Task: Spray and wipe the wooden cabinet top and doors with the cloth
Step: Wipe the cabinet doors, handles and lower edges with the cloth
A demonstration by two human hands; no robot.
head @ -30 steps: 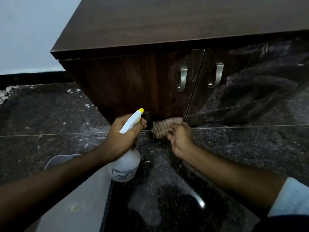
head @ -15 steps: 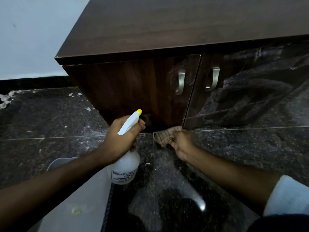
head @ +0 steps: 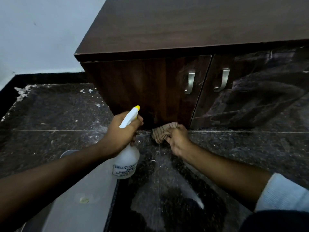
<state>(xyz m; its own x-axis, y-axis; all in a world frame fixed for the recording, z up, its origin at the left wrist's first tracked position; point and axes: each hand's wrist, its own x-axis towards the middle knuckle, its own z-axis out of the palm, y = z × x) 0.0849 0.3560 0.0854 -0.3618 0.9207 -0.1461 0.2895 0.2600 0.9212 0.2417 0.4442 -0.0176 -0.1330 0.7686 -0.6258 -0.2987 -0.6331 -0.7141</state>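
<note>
The dark wooden cabinet (head: pixel 167 27) fills the upper right, with its left door (head: pixel 150 91) and glossy right door (head: pixel 250 91), each bearing a metal handle. My left hand (head: pixel 122 133) grips the neck of a white spray bottle (head: pixel 126 164) with a yellow-tipped nozzle aimed at the left door's foot. My right hand (head: pixel 178 139) holds a bunched beige checked cloth (head: pixel 163 132) against the bottom edge of the left door, where it meets the floor.
Dark speckled stone floor (head: pixel 234 156) runs all around, with white debris at the far left (head: pixel 21 92). A pale grey plastic object (head: pixel 80 198) lies under my left forearm. A white wall (head: pixel 41 30) stands behind.
The view has shifted so the cabinet sits further right. My right hand with the cloth stays at the left door's bottom edge, sliding slightly left; the bottle hand keeps its pose.
</note>
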